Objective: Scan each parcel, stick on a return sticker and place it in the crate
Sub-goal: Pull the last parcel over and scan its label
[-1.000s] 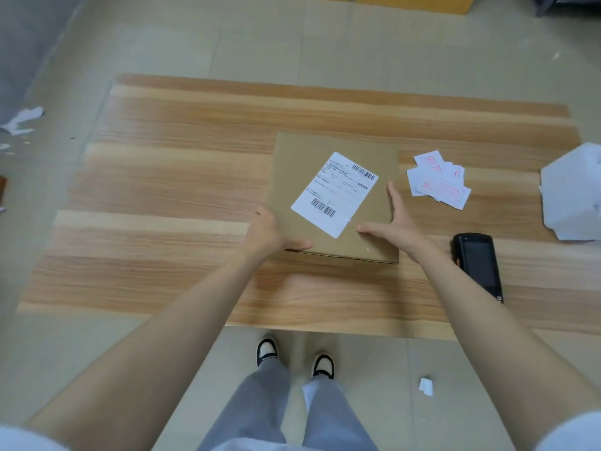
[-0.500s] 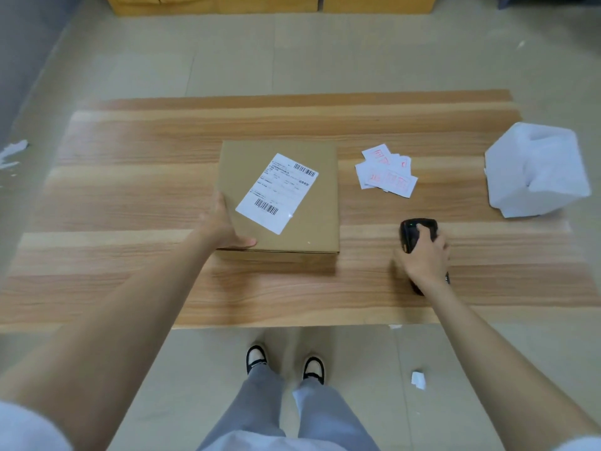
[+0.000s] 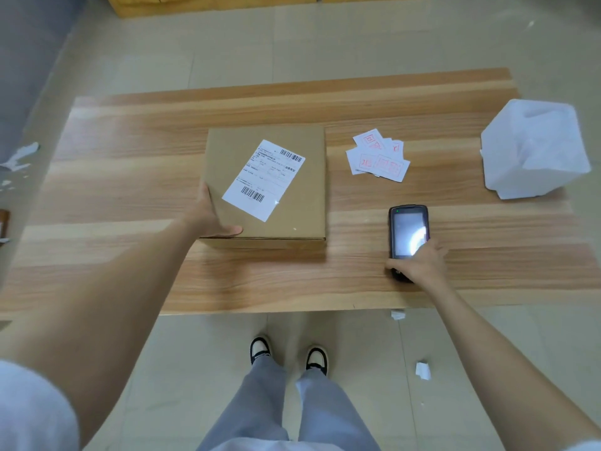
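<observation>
Right hand (image 3: 419, 262): near right of the table, fingers curled round the near end of the black handheld scanner with the lit screen (image 3: 408, 229), grasping it. The scanner's far end points away from the person, and I cannot tell whether it is off the wood.
Left hand (image 3: 211, 216): braced against the near-left corner of the parcel, thumb flat along the top's near edge, fingers straight up the left side, steadying rather than clasping.
Table: a light striped wooden tabletop (image 3: 130, 190) bears everything.
Parcel: the flat square brown cardboard box (image 3: 296, 203) lies mid-table, left of the scanner and apart from it.
Label: a white paper shipping label (image 3: 265, 179) sits skewed on the box top, one barcode at its near end and another at its far-right corner.
Step in hand: likely the scan, judging by the grasp.
Doing it well: lift the scanner, turn its far end leftward over the label, and aim at one barcode only. Keep the left hand off the label.
Glare: a bright spot shows near the label's near edge, so tilting the scanner may help.
Stickers: a loose pile of white return stickers printed in red (image 3: 379, 159), far right of the box, is handy for next.
Far right: a crumpled white bag (image 3: 533, 151).
Crate: not identifiable here.
</observation>
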Available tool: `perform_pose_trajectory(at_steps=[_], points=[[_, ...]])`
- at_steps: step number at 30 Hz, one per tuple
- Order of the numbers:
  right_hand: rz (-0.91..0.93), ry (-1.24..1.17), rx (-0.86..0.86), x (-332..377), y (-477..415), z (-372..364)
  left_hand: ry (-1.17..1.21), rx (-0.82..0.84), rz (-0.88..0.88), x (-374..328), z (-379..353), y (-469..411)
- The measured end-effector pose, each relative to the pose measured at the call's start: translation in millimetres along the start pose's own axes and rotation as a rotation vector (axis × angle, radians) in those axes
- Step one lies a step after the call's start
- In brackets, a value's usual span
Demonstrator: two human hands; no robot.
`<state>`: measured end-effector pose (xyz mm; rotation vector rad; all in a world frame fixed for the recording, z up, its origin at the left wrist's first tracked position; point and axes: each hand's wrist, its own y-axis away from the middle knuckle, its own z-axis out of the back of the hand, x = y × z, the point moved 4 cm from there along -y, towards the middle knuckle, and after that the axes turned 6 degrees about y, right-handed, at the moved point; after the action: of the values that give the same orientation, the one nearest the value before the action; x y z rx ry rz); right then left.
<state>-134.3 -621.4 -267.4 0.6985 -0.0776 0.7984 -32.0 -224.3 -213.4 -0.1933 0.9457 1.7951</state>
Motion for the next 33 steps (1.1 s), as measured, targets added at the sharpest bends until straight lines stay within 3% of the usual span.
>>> perform_pose_trajectory(at_steps=[4,12,20,33], points=[[-0.019,-0.534,0.182,12.0,12.7,-3.4,0.026,-0.028,-0.023,9.3,1.1,11.1],[0.144,-1.192,0.654,86.5,107.2,-5.9,-0.024,-0.103,0.000,24.3,-8.1,38.8],[0.256,-1.230,0.931,133.4,201.2,-41.1,0.022,-0.207,-0.098,35.2,-17.3,61.4],[0.124,-1.181,0.784,128.7,247.2,-93.5,-0.009,-0.282,-0.108,47.3,-28.8,77.9]])
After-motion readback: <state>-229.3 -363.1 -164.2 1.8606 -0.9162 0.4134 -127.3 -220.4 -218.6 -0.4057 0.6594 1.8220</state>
